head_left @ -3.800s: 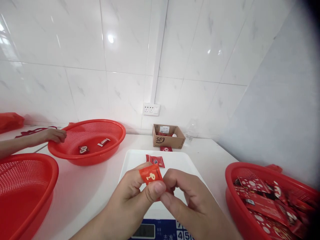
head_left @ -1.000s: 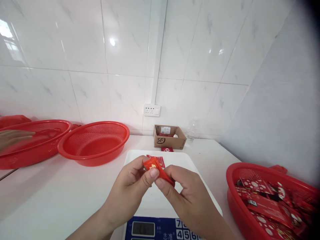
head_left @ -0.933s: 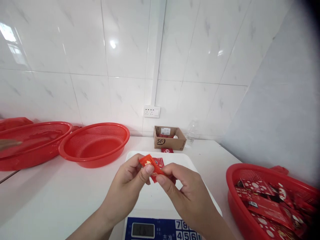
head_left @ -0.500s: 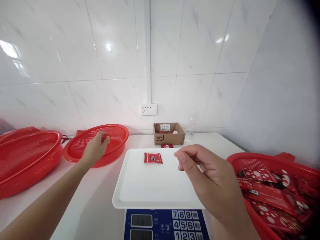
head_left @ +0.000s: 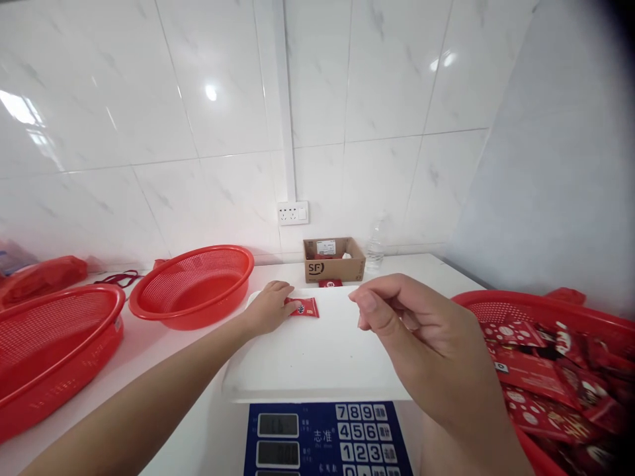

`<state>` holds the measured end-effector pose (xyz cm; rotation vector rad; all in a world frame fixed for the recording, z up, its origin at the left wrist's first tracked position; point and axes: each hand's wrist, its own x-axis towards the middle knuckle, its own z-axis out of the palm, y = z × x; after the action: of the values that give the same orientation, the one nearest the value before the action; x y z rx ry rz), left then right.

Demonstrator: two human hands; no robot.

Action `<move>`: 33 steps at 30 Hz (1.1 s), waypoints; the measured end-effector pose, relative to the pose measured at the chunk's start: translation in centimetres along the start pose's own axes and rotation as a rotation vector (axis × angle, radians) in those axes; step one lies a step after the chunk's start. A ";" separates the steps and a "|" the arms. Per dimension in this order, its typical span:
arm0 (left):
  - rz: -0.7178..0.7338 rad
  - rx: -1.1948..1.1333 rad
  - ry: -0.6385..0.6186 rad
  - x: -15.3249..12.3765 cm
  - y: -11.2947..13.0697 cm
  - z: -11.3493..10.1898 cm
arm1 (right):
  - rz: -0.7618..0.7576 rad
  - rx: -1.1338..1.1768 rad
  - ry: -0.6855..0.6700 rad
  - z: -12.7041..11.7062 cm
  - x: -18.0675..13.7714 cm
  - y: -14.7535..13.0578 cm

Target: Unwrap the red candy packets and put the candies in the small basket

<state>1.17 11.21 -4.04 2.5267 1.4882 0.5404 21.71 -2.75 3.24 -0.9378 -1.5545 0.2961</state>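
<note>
A small red packet (head_left: 308, 307) with dark and white print lies near the far side of the white pan (head_left: 317, 370) of a weighing scale. My left hand (head_left: 268, 309) reaches over the pan from the left, with its thumb and fingers closed on the packet's left end. Above the pan's right side, my right hand (head_left: 411, 337) is curled with thumb and forefinger together, and no object shows in it. The scale's blue panel (head_left: 322, 430) faces me with its keys and displays.
At right stands a red basket (head_left: 595, 314) full of red packets. Two more red baskets, a near one (head_left: 106, 304) and a farther one (head_left: 238, 264), are on the left. By the wall are a cardboard box (head_left: 337, 270) and a clear bottle (head_left: 376, 244).
My left hand has moved right from over the farther left basket to the red packet on the pan. My right hand stays nearly in place. The view has shifted slightly.
</note>
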 end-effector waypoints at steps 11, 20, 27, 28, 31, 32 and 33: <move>-0.230 -0.288 -0.133 -0.8 1.4 0.0 | 0.016 0.000 -0.113 -0.3 0.5 0.0; -0.112 -0.880 0.117 -4.0 6.3 -2.7 | 0.048 -0.079 -0.195 -0.3 0.6 0.9; 0.075 -1.159 0.313 -8.4 9.4 -3.4 | 0.055 -0.109 -0.383 0.3 0.4 0.8; 0.088 -1.164 0.325 -8.8 9.5 -3.3 | 0.053 -0.092 -0.418 0.3 0.3 0.6; 0.080 -1.175 0.326 -9.3 9.4 -3.0 | 0.052 -0.064 -0.437 0.4 0.2 0.1; 0.069 -1.182 0.307 -9.4 9.3 -3.0 | 0.042 -0.057 -0.418 0.4 0.1 0.0; 0.063 -1.190 0.282 -9.4 9.3 -3.0 | 0.029 -0.049 -0.395 0.5 0.1 0.0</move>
<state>3.41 -1.67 -0.50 1.5651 0.7161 1.3251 21.26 -2.53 3.22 -0.9812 -1.9166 0.4881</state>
